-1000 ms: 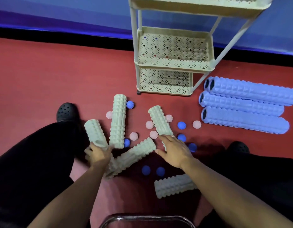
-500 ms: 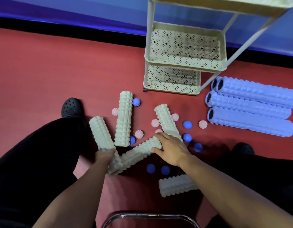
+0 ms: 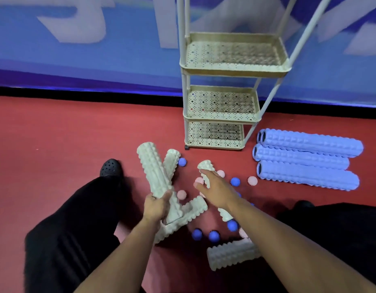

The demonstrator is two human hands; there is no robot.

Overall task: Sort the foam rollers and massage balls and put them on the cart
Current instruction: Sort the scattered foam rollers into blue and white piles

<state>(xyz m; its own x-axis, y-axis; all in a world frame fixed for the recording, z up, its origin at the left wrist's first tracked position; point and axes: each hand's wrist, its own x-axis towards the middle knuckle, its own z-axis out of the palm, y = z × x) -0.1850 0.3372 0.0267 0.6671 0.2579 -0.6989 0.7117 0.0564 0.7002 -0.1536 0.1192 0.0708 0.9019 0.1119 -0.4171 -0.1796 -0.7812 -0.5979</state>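
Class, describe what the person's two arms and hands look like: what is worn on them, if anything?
Both forearms are bare, no sleeves in view. The left hand seems to wear a ring on one finger, though it is small. The right hand shows no glove or jewellery.

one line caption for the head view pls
Left hand lifts a white roller; right hand reaches toward another.

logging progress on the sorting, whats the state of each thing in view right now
left hand: grips a white roller, lifted and tilted
right hand: open above another white roller
cart: visible shelves empty
blue rollers: lying side by side on the floor
massage balls: scattered on the floor
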